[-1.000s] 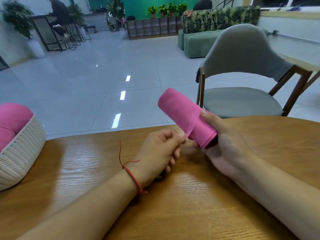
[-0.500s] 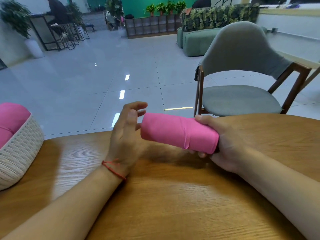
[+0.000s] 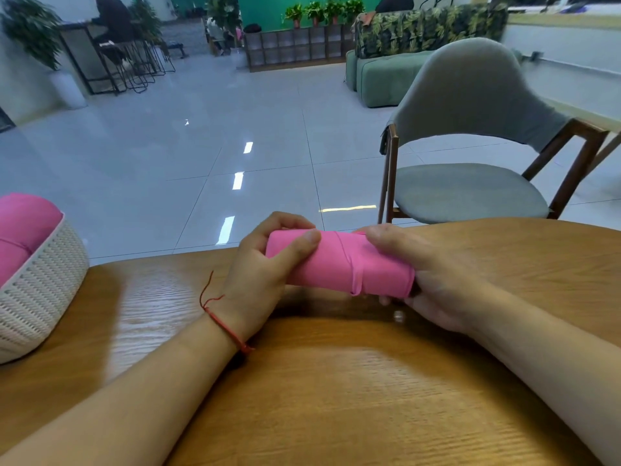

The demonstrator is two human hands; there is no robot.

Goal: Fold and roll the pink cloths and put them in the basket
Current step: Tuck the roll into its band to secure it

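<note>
The left hand has closed round the rolled pink cloth — right hand grips, and hides, its other end.

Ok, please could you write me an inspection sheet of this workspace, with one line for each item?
Surface: wooden table, glossy, with visible grain.
Job's things: rolled pink cloth held near the table's far edge; white woven basket at the left edge, with pink rolls already inside.
Clutter: nothing seen.
Hands: left hand grips the roll's left end, thumb on top; right hand grips its right end.
Cables: nothing seen; only a red string bracelet on the left wrist.
Surroundings: grey chair beyond the table, tiled floor, green sofa, plant shelf, seated person far left.
</note>
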